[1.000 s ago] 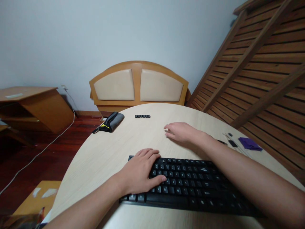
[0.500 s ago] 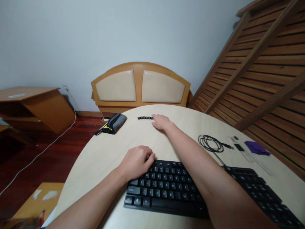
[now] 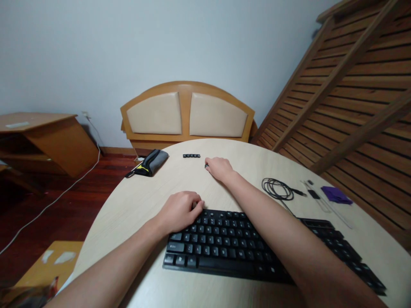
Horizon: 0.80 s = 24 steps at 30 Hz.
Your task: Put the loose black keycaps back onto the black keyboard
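A black keyboard (image 3: 221,244) lies on the round pale table. At its upper left corner rests my left hand (image 3: 183,210), fingers curled over the far edge and thumb against the keys. Farther out, my right hand (image 3: 220,167) pinches a small black keycap (image 3: 206,165) between thumb and fingers, just over or on the tabletop. Left of that hand stands a short row of several black keycaps (image 3: 192,156), apart from it. My right forearm covers part of the keyboard's right half.
To the right lie a coiled black cable (image 3: 278,189), small tools (image 3: 314,194) and a folded purple cloth (image 3: 336,194). A grey and black pouch (image 3: 152,162) sits at the table's left edge. Behind the table (image 3: 128,214) stands a padded headboard (image 3: 186,111).
My right hand has pulled back slightly from the row, taking the keycap at its right end. The row is shorter now. My left hand stays on the keyboard; the view shifted a little.
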{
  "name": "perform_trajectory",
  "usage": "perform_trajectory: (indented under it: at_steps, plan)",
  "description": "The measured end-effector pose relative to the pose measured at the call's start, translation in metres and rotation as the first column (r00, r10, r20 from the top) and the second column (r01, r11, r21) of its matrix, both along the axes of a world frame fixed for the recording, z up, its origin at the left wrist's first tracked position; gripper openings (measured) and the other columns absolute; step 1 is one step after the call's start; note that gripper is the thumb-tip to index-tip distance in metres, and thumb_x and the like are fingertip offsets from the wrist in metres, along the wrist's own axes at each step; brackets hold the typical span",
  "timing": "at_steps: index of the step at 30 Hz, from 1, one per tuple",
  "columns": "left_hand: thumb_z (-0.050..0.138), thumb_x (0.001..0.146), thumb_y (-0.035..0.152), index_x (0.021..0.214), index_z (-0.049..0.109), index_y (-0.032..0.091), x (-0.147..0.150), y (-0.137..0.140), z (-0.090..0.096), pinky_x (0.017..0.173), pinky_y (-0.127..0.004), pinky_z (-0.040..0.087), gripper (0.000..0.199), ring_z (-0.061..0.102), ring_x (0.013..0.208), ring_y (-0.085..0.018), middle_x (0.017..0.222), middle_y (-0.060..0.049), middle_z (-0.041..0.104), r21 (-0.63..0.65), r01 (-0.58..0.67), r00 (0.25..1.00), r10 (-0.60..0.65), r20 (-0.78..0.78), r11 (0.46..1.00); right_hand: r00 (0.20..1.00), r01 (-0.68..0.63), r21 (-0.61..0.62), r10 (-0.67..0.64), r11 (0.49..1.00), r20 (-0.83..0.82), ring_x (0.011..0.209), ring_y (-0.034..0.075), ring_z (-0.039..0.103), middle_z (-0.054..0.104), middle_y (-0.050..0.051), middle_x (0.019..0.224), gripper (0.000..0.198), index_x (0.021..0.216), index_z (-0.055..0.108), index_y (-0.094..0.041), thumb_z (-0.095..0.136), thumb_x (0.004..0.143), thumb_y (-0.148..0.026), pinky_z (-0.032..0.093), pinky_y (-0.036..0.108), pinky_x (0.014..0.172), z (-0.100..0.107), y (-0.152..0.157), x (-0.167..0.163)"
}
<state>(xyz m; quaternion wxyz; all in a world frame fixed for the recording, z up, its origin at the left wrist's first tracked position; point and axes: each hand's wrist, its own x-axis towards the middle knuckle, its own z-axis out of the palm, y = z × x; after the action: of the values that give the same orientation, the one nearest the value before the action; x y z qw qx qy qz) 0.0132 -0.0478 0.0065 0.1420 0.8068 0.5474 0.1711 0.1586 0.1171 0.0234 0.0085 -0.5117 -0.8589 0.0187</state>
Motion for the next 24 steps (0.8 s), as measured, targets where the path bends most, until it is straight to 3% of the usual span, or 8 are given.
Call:
perform_trajectory:
  at_steps: [4,7,12,18,24]
  plan:
    - [0.041,0.099,0.033,0.089,0.072,0.018,0.001,-0.001,0.001,0.078,-0.035,0.048,0.036,0.067,0.087,-0.023,0.091,-0.008,0.073,-0.003,-0.007,1.0,0.007,-0.004,1.0,0.995,-0.038,-0.053,0.033,0.998,-0.096,0.111,0.027,0.064,0.068,0.012,0.118,0.029,0.12,0.065,-0.015,0.055,0.1,-0.034,0.047,0.048,0.097,0.004,-0.033,0.027]
    - [0.042,0.099,0.035,0.089,0.072,0.018,0.005,-0.006,0.003,0.079,-0.036,0.048,0.035,0.067,0.089,-0.023,0.092,-0.007,0.073,0.004,-0.023,1.0,0.023,-0.014,1.0,0.972,-0.109,-0.117,0.081,0.987,-0.221,0.108,0.025,0.065,0.071,0.012,0.117,0.026,0.115,0.068,-0.016,0.054,0.099,-0.031,0.047,0.036,0.092,0.011,-0.061,0.052]
    - [0.045,0.1,0.034,0.097,0.071,0.02,0.015,-0.018,0.007,0.086,-0.039,0.049,0.029,0.064,0.096,-0.024,0.098,-0.005,0.072,0.028,-0.002,1.0,0.001,0.022,1.0,0.906,-0.308,-0.287,0.187,0.907,-0.381,0.09,0.016,0.068,0.076,0.005,0.102,0.023,0.106,0.072,-0.018,0.056,0.097,-0.033,0.048,0.024,0.08,0.022,-0.099,0.085]
    - [0.051,0.097,0.03,0.102,0.068,0.02,0.023,-0.023,0.006,0.089,-0.041,0.049,0.021,0.062,0.1,-0.024,0.102,-0.005,0.07,0.025,0.036,0.998,-0.037,0.047,0.999,0.876,-0.422,-0.477,0.213,0.771,-0.432,0.086,0.018,0.069,0.077,0.006,0.099,0.024,0.103,0.075,-0.016,0.058,0.093,-0.03,0.048,0.026,0.076,0.031,-0.11,0.089]
    - [0.052,0.097,0.029,0.104,0.068,0.021,0.022,-0.024,0.004,0.088,-0.04,0.05,0.019,0.063,0.099,-0.024,0.102,-0.004,0.07,0.0,0.032,0.997,-0.032,0.075,0.999,0.887,-0.411,-0.47,0.223,0.781,-0.405,0.084,0.018,0.068,0.077,0.007,0.097,0.025,0.1,0.076,-0.017,0.057,0.093,-0.031,0.046,0.026,0.073,0.035,-0.111,0.088]
